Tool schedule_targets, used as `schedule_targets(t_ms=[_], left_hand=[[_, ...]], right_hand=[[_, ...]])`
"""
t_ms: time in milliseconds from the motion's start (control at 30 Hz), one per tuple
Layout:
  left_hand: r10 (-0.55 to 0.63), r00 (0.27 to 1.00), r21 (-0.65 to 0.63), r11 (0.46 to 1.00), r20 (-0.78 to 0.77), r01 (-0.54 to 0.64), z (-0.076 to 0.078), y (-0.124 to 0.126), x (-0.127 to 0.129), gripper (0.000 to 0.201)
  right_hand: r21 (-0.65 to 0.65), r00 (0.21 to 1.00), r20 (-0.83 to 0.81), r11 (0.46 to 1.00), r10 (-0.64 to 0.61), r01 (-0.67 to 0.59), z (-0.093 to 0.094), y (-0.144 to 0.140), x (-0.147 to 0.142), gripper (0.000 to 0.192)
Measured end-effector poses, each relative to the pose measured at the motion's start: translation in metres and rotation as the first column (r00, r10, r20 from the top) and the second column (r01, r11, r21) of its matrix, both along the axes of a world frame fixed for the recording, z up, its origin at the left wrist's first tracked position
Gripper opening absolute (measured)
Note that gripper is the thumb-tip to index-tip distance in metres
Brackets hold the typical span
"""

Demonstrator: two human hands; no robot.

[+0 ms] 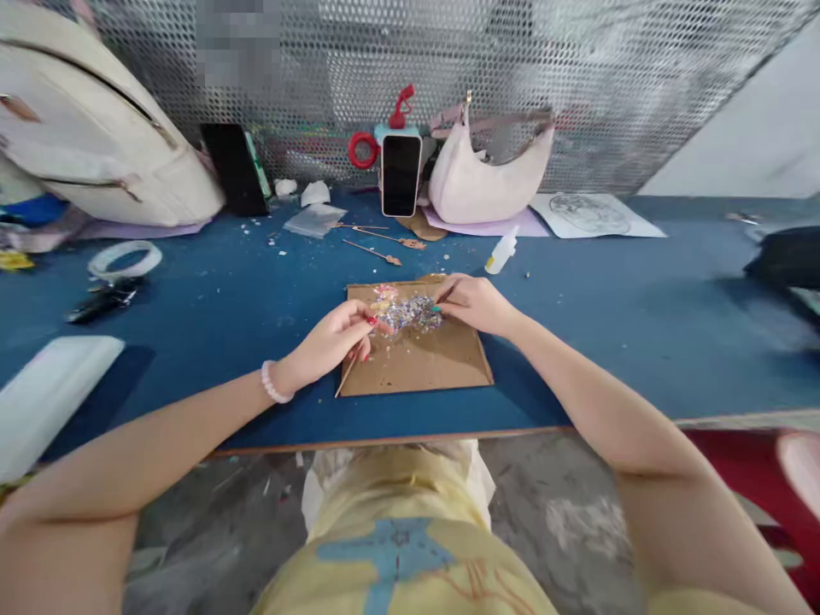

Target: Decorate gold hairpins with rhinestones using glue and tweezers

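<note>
A brown cardboard sheet [429, 359] lies on the blue table [608, 316] in front of me. On its far half sits a pile of small glittery pieces [407, 312]. My left hand [333, 342] rests at the pile's left edge, pinching a thin wooden stick [347, 376] that slants down toward me. My right hand [474, 303] lies at the pile's right edge, its fingers closed on a thin dark stick-like tool [447, 294] that points into the pile.
A small white glue bottle [500, 251] lies behind the cardboard. Further back stand a phone [401, 173], a pale pink bag [487, 179] and a printed paper [593, 213]. Loose sticks [377, 248], a tape roll [125, 259] and a white backpack [96, 128] are at the left.
</note>
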State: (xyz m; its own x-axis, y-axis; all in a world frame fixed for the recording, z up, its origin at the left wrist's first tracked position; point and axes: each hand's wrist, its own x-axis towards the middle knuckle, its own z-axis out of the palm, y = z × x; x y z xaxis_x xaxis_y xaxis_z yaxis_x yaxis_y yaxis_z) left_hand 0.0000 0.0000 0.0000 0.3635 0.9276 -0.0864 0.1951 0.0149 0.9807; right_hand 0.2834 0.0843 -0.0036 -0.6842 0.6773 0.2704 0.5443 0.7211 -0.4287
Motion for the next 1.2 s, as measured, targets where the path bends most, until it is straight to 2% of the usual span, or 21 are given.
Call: schedule_targets(t_ms=[1200], left_hand=[[0.001, 1.0, 0.003, 1.0, -0.015, -0.001, 0.0026, -0.0021, 0.0034, 0.013]], right_hand=[[-0.042, 0.998, -0.047, 0.999, -0.03, 0.028, 0.0037, -0.0043, 0.0, 0.019]])
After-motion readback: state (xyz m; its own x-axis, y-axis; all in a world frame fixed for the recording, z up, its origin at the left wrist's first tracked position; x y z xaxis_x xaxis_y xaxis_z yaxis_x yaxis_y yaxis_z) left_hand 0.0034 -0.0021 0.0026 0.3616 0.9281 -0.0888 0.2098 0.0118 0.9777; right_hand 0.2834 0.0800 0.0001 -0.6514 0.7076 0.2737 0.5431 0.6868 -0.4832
